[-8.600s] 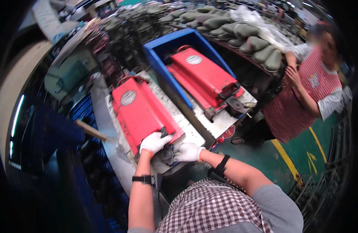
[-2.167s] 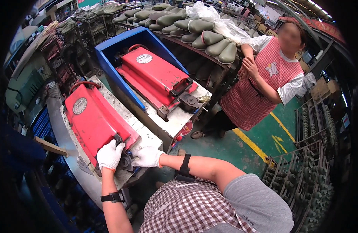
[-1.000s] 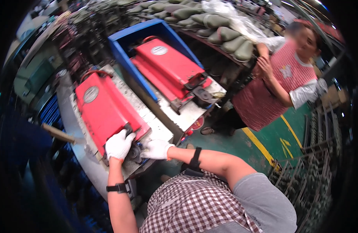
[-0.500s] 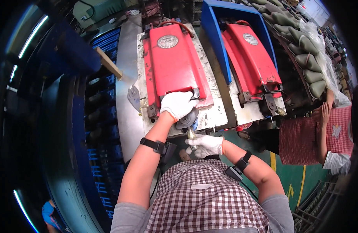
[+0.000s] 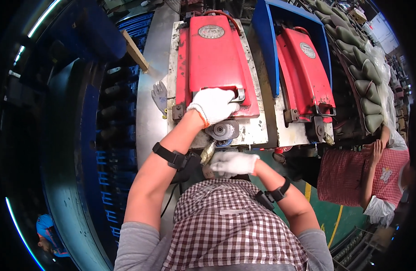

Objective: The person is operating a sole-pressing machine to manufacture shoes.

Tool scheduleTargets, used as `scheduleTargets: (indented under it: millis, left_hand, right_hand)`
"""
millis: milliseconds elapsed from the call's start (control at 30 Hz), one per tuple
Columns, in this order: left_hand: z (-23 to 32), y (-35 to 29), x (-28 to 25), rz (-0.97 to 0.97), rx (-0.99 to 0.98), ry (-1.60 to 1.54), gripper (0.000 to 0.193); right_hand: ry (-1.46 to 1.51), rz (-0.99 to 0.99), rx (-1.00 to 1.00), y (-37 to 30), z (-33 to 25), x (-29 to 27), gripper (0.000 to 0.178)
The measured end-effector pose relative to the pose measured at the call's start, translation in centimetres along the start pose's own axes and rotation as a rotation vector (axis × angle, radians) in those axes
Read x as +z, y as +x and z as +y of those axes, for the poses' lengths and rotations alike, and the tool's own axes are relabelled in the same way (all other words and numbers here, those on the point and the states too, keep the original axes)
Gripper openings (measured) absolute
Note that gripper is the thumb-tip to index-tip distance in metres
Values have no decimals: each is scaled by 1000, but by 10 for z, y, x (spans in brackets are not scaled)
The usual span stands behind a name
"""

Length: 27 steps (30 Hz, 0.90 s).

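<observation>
My left hand (image 5: 213, 105), in a white knit glove, is closed at the cut-out handle (image 5: 239, 95) on the front end of a red machine cover (image 5: 215, 63). Its fingertips are hidden behind the handle's edge. Just below it, a round dark metal pivot plate (image 5: 220, 130) projects from the machine's front. From there a lever wrapped in yellowish tape (image 5: 208, 152) slants down to the left. My right hand (image 5: 234, 163), also gloved in white, is beside the lever's lower end. Motion blurs its fingers, so whether they touch the lever is unclear.
A second red machine (image 5: 302, 67) stands to the right under a blue hood (image 5: 272, 49). A grey glove (image 5: 160, 96) lies on the metal table (image 5: 151, 131) at left. Olive boot-like pieces (image 5: 369, 106) line a rack at far right, near another person in a red checked apron (image 5: 343, 176).
The taped lever, which my right hand was gripping, has swung left and its hold appears loosened. My left hand stays at the handle. The whole view has shifted somewhat.
</observation>
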State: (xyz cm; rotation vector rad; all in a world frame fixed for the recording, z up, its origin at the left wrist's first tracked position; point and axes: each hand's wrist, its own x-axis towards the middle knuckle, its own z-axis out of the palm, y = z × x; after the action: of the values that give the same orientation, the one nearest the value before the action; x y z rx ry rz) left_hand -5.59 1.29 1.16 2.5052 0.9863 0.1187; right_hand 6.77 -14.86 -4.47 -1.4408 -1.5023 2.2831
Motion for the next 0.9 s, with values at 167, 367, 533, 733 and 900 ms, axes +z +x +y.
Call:
scheduleTargets:
  millis: [167,367,533,733,900]
  left_hand:
    - [22,5,-69,335,142,6,34]
    - [28,23,-137,943,410,353,58]
    - [61,10,-155,685,315,322,64]
    - [-5,-70,-81,882,271,-264,64]
    - [-65,-156,29,679,-311,-1523,68]
  right_hand:
    - [120,322,-152,-24,-7,-48,31]
    - [-434,1181,-417,64,-33,-118,65]
    - [-981,1440,-241,161,-29,-172,113]
    - [-614,1334,-140,136,-58,-177,99]
    - [548,679,-543,78,-74,-116,67]
